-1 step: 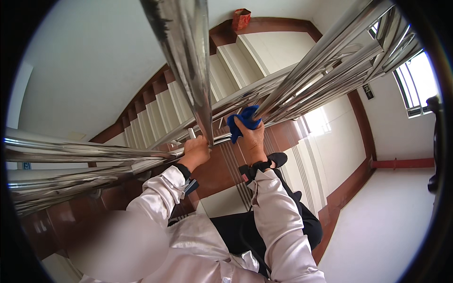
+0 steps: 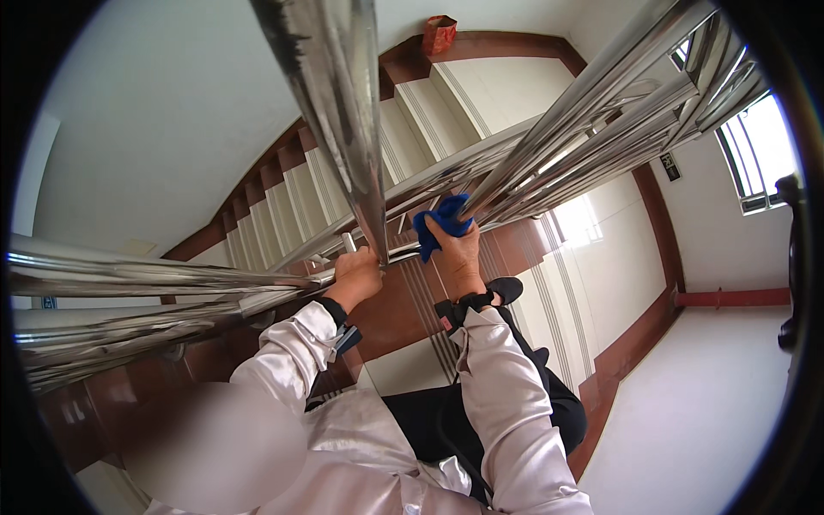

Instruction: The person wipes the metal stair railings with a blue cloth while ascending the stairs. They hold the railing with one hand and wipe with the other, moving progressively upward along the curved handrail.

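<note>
A blue cloth (image 2: 445, 225) is bunched in my right hand (image 2: 462, 256), pressed against the lower end of a shiny metal baluster (image 2: 506, 167). The fingers are closed round it, with the thumb on the near side; the far fingers are partly hidden by the cloth. To the left, my left hand (image 2: 356, 273) is wrapped round a metal railing bar, close beside the foot of a thick upright post (image 2: 343, 129). A short bar end (image 2: 348, 242) sticks up past its knuckles. Both wrists wear dark bands.
Metal rails (image 2: 154, 275) run off to the left, and more balusters fan out at upper right. White steps (image 2: 300, 193) with brown edging lie beyond the railing. A red bag (image 2: 439, 34) stands on the far landing. My black shoe (image 2: 505, 290) rests near the right wrist.
</note>
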The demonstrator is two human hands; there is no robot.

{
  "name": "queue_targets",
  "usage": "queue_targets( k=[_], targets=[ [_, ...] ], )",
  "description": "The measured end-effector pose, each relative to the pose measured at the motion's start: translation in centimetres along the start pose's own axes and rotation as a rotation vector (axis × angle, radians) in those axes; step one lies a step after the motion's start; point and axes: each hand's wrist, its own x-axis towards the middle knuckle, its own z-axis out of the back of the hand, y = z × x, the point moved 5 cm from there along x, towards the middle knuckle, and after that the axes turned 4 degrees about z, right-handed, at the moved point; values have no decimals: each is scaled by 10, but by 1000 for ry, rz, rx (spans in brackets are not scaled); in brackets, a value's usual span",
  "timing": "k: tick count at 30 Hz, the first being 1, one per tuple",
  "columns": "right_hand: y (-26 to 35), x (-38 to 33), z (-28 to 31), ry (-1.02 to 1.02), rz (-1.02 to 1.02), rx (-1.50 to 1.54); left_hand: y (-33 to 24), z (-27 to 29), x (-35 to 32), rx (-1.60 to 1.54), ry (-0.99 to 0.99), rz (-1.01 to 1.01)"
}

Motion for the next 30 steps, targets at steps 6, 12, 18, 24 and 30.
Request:
queue_targets(
  k=[6, 12, 18, 24, 30],
  targets=[
    [-51, 0, 13, -62, -66, 5, 2, -2, 2, 32, -36, -35],
    [7, -4, -16, -142, 5, 130, 6, 0, -2, 15, -47, -4],
    [149, -12, -37, -155, 274, -9, 2, -4, 5, -14, 27, -18],
    [193, -17, -55, -335, 563, -78, 0, 25, -7, -624, -177, -47],
    [64, -10, -26, -211, 146, -3, -18, 69, -35, -945, -148, -219]
  ],
)
